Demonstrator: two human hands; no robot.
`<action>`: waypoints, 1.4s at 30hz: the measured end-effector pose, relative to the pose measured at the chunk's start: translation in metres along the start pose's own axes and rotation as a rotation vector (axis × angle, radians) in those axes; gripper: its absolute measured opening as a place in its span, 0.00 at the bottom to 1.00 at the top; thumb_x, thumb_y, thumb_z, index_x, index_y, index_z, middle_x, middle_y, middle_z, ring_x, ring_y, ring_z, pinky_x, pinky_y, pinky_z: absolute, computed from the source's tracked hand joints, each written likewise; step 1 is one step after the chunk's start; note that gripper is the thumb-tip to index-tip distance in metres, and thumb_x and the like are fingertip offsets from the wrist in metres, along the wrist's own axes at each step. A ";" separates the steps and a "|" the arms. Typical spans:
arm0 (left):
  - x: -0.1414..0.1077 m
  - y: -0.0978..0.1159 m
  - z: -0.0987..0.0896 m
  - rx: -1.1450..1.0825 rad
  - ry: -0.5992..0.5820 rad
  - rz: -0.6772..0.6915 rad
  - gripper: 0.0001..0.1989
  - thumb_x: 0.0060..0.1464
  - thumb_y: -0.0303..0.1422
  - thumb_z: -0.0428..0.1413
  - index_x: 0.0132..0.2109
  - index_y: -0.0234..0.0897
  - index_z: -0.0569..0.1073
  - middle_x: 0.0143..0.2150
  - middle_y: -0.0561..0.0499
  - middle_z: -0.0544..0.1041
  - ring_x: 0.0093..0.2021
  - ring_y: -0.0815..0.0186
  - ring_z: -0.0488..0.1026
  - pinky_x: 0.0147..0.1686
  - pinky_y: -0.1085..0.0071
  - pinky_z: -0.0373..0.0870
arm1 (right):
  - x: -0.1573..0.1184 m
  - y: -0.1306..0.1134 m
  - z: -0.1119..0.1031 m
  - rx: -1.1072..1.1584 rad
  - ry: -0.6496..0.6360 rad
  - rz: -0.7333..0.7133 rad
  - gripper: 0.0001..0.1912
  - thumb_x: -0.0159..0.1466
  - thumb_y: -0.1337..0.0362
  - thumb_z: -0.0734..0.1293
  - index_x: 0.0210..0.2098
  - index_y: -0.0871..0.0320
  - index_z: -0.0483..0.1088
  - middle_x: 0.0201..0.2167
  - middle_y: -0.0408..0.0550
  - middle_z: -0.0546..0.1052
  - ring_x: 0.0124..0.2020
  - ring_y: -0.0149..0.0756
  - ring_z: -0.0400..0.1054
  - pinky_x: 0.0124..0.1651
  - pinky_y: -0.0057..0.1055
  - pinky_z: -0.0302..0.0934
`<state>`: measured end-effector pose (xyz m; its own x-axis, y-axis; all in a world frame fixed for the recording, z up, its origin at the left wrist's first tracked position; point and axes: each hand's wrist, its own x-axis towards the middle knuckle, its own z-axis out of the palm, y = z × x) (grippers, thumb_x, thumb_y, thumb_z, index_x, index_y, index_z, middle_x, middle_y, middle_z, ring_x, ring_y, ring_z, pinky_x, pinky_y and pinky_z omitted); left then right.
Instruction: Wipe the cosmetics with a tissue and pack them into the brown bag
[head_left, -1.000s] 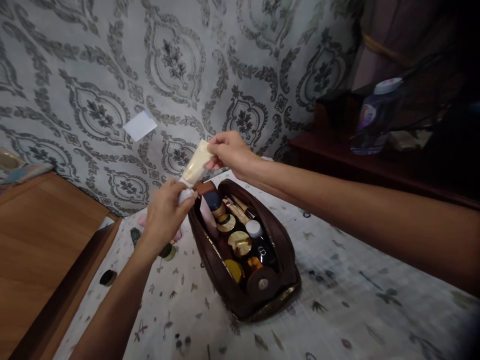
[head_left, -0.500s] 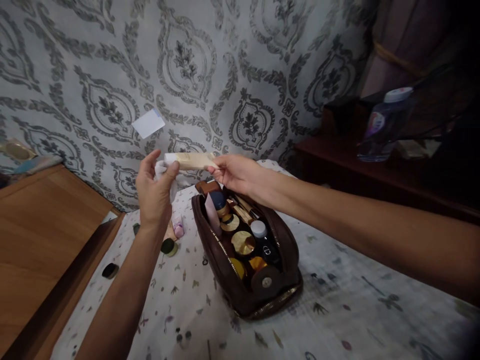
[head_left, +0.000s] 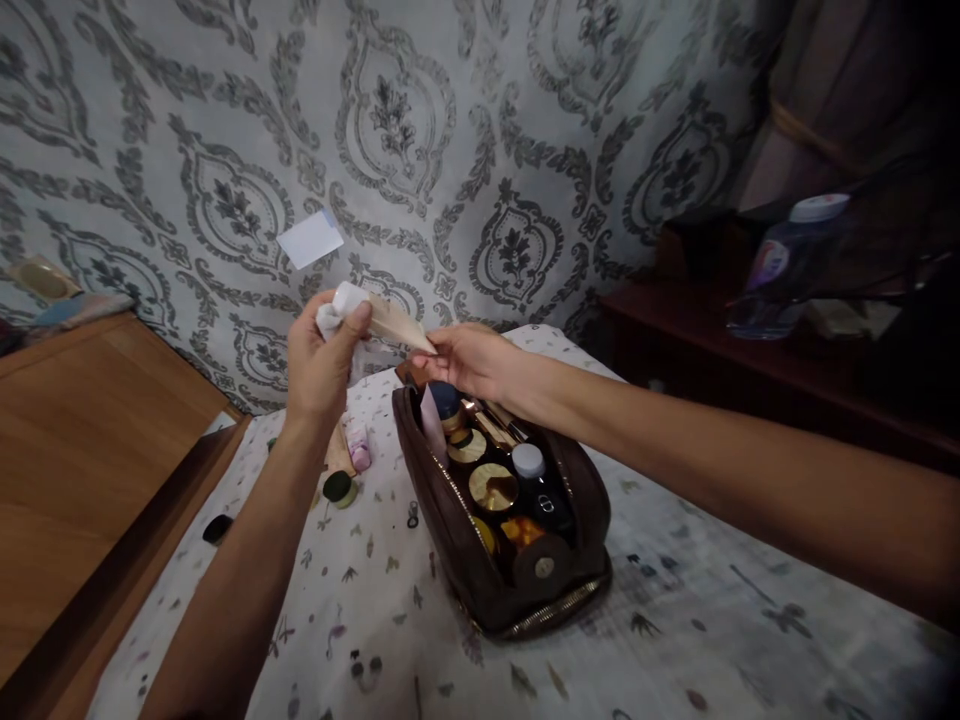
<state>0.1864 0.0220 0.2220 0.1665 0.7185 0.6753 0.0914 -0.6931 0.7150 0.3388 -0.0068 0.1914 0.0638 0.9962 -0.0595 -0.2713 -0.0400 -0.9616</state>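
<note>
A cream tube with a white cap [head_left: 395, 322] is held between both hands, above the far end of an open brown bag [head_left: 435, 490]. My left hand [head_left: 326, 350] grips its cap end together with a crumpled white tissue [head_left: 328, 320]. The fingertips of my right hand [head_left: 465, 358] pinch the flat end. Inside the bag are several jars with gold lids [head_left: 493, 487], a black bottle with a grey cap [head_left: 541, 490], a dark blue-lidded jar [head_left: 444, 400] and some brushes [head_left: 499, 425].
Left of the bag, a green jar [head_left: 340, 489], a small pink bottle [head_left: 360, 449] and a black lid [head_left: 217, 529] lie on the patterned sheet [head_left: 360, 600]. A wooden panel [head_left: 97, 460] stands left. A clear bottle [head_left: 784, 270] stands on the dark red table [head_left: 675, 320] at right.
The tube has tilted and turned, its cap end now higher and its flat end lower. Both hands still hold it. The whole view has shifted slightly.
</note>
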 end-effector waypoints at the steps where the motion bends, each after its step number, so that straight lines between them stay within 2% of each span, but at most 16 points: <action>1: 0.003 0.002 -0.003 0.043 0.002 0.022 0.17 0.47 0.45 0.64 0.38 0.39 0.72 0.27 0.55 0.70 0.28 0.69 0.69 0.29 0.74 0.67 | 0.003 0.003 -0.001 -0.027 0.037 0.025 0.10 0.66 0.75 0.56 0.31 0.60 0.64 0.22 0.43 0.70 0.24 0.27 0.67 0.32 0.21 0.66; 3: 0.010 0.004 -0.009 0.116 -0.017 0.051 0.16 0.48 0.45 0.63 0.37 0.38 0.72 0.27 0.55 0.69 0.29 0.68 0.69 0.29 0.73 0.66 | 0.009 0.008 -0.003 -0.198 0.123 0.014 0.08 0.64 0.72 0.58 0.32 0.60 0.67 0.25 0.46 0.74 0.26 0.30 0.69 0.31 0.23 0.64; 5: 0.014 0.006 -0.012 0.187 -0.085 0.050 0.15 0.48 0.43 0.63 0.37 0.38 0.72 0.26 0.54 0.68 0.29 0.66 0.69 0.29 0.73 0.66 | 0.012 0.012 -0.006 -0.560 0.136 -0.102 0.08 0.63 0.70 0.60 0.32 0.60 0.71 0.28 0.47 0.77 0.30 0.33 0.71 0.30 0.24 0.60; 7: 0.017 0.006 -0.011 0.276 -0.162 0.048 0.13 0.49 0.41 0.62 0.36 0.37 0.72 0.27 0.53 0.69 0.31 0.65 0.69 0.30 0.72 0.65 | 0.014 0.015 -0.008 -0.923 0.043 -0.219 0.11 0.63 0.67 0.61 0.32 0.60 0.74 0.31 0.48 0.79 0.34 0.36 0.72 0.31 0.25 0.58; 9: 0.018 0.004 -0.007 0.381 -0.208 0.075 0.11 0.49 0.39 0.62 0.36 0.37 0.73 0.30 0.53 0.70 0.34 0.64 0.69 0.33 0.71 0.65 | 0.014 0.016 -0.007 -1.164 -0.078 -0.270 0.14 0.65 0.62 0.59 0.34 0.59 0.76 0.33 0.49 0.80 0.36 0.39 0.73 0.32 0.27 0.57; 12: 0.019 -0.002 -0.001 0.515 -0.259 0.111 0.10 0.49 0.38 0.60 0.36 0.36 0.73 0.32 0.52 0.71 0.35 0.64 0.68 0.34 0.70 0.64 | 0.010 0.017 -0.006 -1.371 -0.207 -0.305 0.18 0.67 0.58 0.57 0.40 0.58 0.77 0.37 0.52 0.81 0.39 0.42 0.74 0.34 0.29 0.58; 14: 0.020 -0.006 0.001 0.556 -0.309 0.084 0.10 0.50 0.38 0.60 0.37 0.36 0.73 0.31 0.52 0.71 0.34 0.64 0.67 0.33 0.71 0.63 | 0.007 0.016 -0.006 -1.458 -0.271 -0.310 0.18 0.68 0.58 0.58 0.43 0.58 0.76 0.40 0.53 0.81 0.41 0.43 0.74 0.36 0.29 0.59; 21: 0.022 -0.015 -0.001 0.575 -0.557 -0.047 0.15 0.51 0.45 0.57 0.35 0.36 0.72 0.26 0.54 0.70 0.29 0.66 0.66 0.28 0.72 0.60 | -0.002 0.011 -0.014 -1.617 -0.377 -0.357 0.19 0.70 0.60 0.56 0.53 0.59 0.71 0.48 0.58 0.79 0.45 0.46 0.74 0.42 0.34 0.62; 25: 0.021 -0.012 0.003 0.686 -0.669 -0.004 0.14 0.51 0.44 0.57 0.32 0.36 0.71 0.25 0.55 0.67 0.28 0.66 0.64 0.27 0.72 0.57 | -0.002 0.011 -0.014 -1.673 -0.374 -0.347 0.19 0.70 0.60 0.56 0.53 0.59 0.72 0.44 0.58 0.80 0.45 0.47 0.74 0.43 0.36 0.63; 28: 0.020 -0.009 0.008 0.769 -0.758 0.024 0.11 0.49 0.40 0.57 0.31 0.36 0.72 0.25 0.55 0.69 0.28 0.66 0.65 0.28 0.71 0.57 | -0.002 0.012 -0.015 -1.679 -0.382 -0.355 0.19 0.70 0.61 0.55 0.51 0.60 0.73 0.44 0.59 0.80 0.45 0.47 0.75 0.45 0.37 0.63; 33: 0.018 -0.011 0.008 0.867 -0.765 -0.002 0.10 0.45 0.36 0.60 0.35 0.37 0.76 0.29 0.54 0.73 0.32 0.63 0.69 0.30 0.71 0.59 | 0.000 0.014 -0.019 -1.673 -0.378 -0.364 0.20 0.70 0.61 0.54 0.50 0.62 0.72 0.45 0.61 0.79 0.43 0.50 0.75 0.40 0.36 0.63; 37: 0.014 -0.019 0.004 0.897 -0.782 0.007 0.11 0.44 0.35 0.60 0.37 0.39 0.76 0.30 0.54 0.75 0.33 0.63 0.70 0.31 0.71 0.59 | 0.003 0.015 -0.024 -1.590 -0.424 -0.414 0.18 0.68 0.62 0.57 0.51 0.60 0.72 0.45 0.57 0.80 0.42 0.44 0.74 0.40 0.32 0.62; 42: 0.010 -0.034 0.004 0.883 -0.884 -0.057 0.10 0.41 0.34 0.61 0.35 0.39 0.75 0.29 0.55 0.74 0.32 0.65 0.70 0.31 0.72 0.60 | 0.009 0.019 -0.030 -1.501 -0.399 -0.439 0.19 0.67 0.60 0.59 0.53 0.58 0.71 0.41 0.53 0.80 0.39 0.43 0.74 0.39 0.31 0.61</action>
<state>0.1891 0.0520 0.2036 0.7114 0.7010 0.0503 0.6896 -0.7100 0.1429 0.3632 -0.0005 0.1646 -0.4271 0.8966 0.1168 0.8520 0.4423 -0.2799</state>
